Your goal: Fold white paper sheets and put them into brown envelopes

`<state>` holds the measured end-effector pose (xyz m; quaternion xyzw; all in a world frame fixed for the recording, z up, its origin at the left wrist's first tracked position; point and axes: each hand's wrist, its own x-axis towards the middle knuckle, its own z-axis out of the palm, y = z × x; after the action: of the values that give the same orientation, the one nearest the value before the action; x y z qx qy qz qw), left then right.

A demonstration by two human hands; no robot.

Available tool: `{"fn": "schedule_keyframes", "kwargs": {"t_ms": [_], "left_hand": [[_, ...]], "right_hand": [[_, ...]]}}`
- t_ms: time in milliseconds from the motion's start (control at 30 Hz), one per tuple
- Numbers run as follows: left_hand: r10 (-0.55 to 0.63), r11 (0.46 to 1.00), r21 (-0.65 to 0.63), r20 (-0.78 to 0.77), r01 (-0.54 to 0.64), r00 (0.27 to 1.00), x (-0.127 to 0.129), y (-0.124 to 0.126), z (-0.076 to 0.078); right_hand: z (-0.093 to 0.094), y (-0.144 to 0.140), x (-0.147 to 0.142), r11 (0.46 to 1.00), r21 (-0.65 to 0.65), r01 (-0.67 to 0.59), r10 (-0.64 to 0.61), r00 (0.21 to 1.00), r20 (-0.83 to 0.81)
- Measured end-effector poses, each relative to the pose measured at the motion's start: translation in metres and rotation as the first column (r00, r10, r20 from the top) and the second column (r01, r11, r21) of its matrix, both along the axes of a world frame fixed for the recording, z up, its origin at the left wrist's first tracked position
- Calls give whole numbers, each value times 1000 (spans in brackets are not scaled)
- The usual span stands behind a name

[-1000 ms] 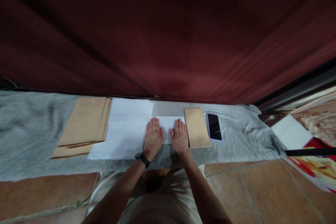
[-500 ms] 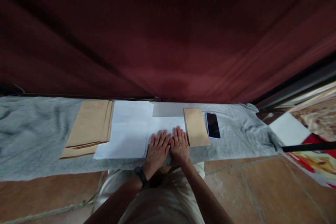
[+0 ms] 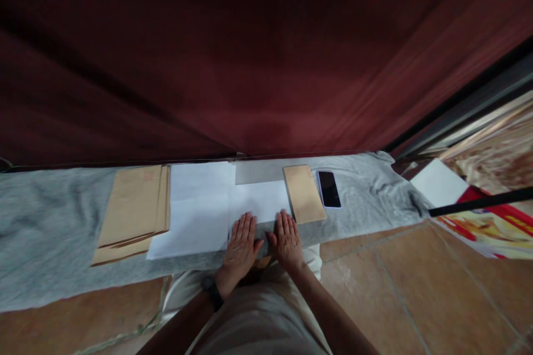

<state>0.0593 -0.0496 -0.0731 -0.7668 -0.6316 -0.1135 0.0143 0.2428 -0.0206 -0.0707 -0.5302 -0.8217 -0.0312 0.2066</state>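
Note:
A folded sheet of white paper [image 3: 260, 199] lies on the grey cloth in front of me. My left hand [image 3: 240, 244] rests flat at its near left corner, fingers stretched out, beside the stack of white paper [image 3: 197, 211]. Across from it, my right hand [image 3: 287, 238] lies flat at the near right corner, with its fingertips on or just at the paper's edge. A single brown envelope [image 3: 305, 194] is immediately right of my right hand. Neither hand grips anything.
Several brown envelopes [image 3: 133, 205] are stacked at the left. A phone [image 3: 329, 189] lies right of the single envelope. The grey cloth [image 3: 366, 199] covers a narrow surface against a dark red panel [image 3: 266, 94]. A colourful printed bag or box [image 3: 495, 227] is at the far right.
My hands have moved apart, the left one leftward and the right one slightly to the right, toward the sheet's near corners. The view has tilted a little.

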Motion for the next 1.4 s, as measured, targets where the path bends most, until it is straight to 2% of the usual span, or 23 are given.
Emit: {"fn": "schedule_keyframes", "kwargs": {"t_ms": [133, 267, 533, 700, 867, 1033, 1267, 1400], "left_hand": [[19, 1000, -1, 12, -19, 1000, 3, -4, -1], [23, 1000, -17, -9, -23, 1000, 6, -4, 5], [3, 998, -61, -26, -5, 1000, 4, -4, 8], [30, 998, -57, -12, -31, 999, 6, -5, 10], [69, 995, -71, -30, -71, 997, 5, -7, 11], [63, 995, -72, -25, -65, 998, 3, -6, 8], [47, 994, -102, -5, -47, 999, -4, -2, 8], [71, 994, -90, 41, -67, 997, -13, 4, 12]], "right_hand": [[1, -5, 4, 1000, -19, 7, -7, 1000, -9], [5, 1, -3, 997, -74, 12, -15, 999, -41], [13, 49, -47, 971, -223, -86, 71, 995, -76], [6, 68, -44, 983, -184, -14, 7, 999, -38], [-1, 67, -32, 992, -124, 28, -32, 999, -33], [2, 73, -39, 985, -154, 74, -83, 995, -50], [10, 98, -75, 976, -200, -85, 75, 996, -57], [6, 103, -78, 980, -180, -86, 80, 996, -39]]}}
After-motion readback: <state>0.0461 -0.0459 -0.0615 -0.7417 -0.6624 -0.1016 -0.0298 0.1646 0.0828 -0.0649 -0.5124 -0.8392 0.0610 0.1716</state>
